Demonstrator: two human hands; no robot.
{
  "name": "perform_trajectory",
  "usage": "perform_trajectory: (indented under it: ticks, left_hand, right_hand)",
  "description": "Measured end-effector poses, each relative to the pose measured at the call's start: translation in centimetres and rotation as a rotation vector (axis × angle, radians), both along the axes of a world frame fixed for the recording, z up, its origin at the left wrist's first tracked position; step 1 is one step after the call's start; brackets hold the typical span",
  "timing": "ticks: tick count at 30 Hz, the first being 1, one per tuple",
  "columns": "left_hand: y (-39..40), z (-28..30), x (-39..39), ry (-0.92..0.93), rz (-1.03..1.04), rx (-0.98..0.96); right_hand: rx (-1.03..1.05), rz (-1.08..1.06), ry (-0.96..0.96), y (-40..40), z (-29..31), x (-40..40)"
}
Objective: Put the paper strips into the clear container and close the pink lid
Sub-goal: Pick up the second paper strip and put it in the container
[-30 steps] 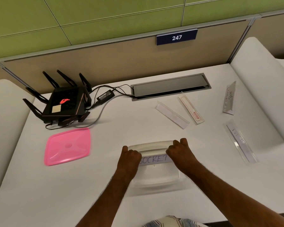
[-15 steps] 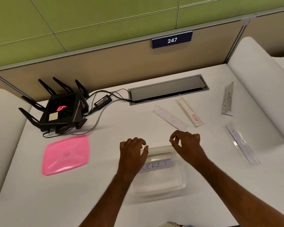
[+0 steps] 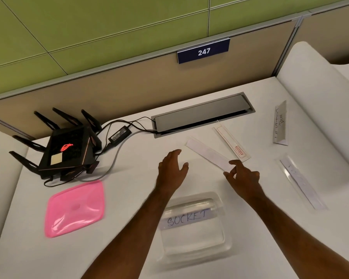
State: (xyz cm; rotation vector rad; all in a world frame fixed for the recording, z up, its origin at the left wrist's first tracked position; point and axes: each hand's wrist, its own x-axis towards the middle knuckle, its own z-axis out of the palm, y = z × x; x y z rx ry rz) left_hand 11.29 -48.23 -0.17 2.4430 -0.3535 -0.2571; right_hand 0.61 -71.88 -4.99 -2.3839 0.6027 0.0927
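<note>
The clear container [image 3: 193, 246] sits near the desk's front edge, with a strip marked SOCKET [image 3: 186, 218] lying across it. The pink lid [image 3: 76, 208] lies flat to its left. Beyond the container, a plain white strip [image 3: 208, 153] lies diagonally; my right hand [image 3: 243, 178] is at its near end, thumb and forefinger apart around the tip. My left hand [image 3: 172, 170] hovers open, left of that strip, holding nothing. Further right lie a strip with a red label [image 3: 231, 144], a folded handwritten strip [image 3: 280, 123] and a long strip in a clear sleeve [image 3: 301, 182].
A black router with antennas [image 3: 67, 150] stands at the back left, its power brick [image 3: 119, 134] and cables running to a grey cable hatch [image 3: 201, 113]. A partition with a sign reading 247 [image 3: 203, 51] closes the back. White side panels rise at both ends of the desk.
Both hands have left the container and the SOCKET strip and moved forward across the desk. My right hand has reached the near end of the plain white strip.
</note>
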Motion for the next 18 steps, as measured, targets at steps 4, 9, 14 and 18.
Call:
perform_trajectory:
  ticks: [4,9,14,18]
  left_hand:
    - [-1.8,-1.0,2.3,0.099,-0.034,0.025]
    - [-3.7,-2.8,4.6,0.215,-0.032,0.07]
    - [-4.3,-4.5,6.4,0.298,0.003,0.043]
    - [-4.8,-5.4,7.1,0.303,0.005,0.019]
  right_hand:
    - [-0.007,-0.016,0.083,-0.4,-1.0,1.2]
    - [0.024,-0.046,0.113,-0.6,-1.8,2.5]
    - [0.066,-0.049,0.131,-0.9,-2.1,3.5]
    - [0.043,-0.031,0.129,-0.9,-2.1,3.8]
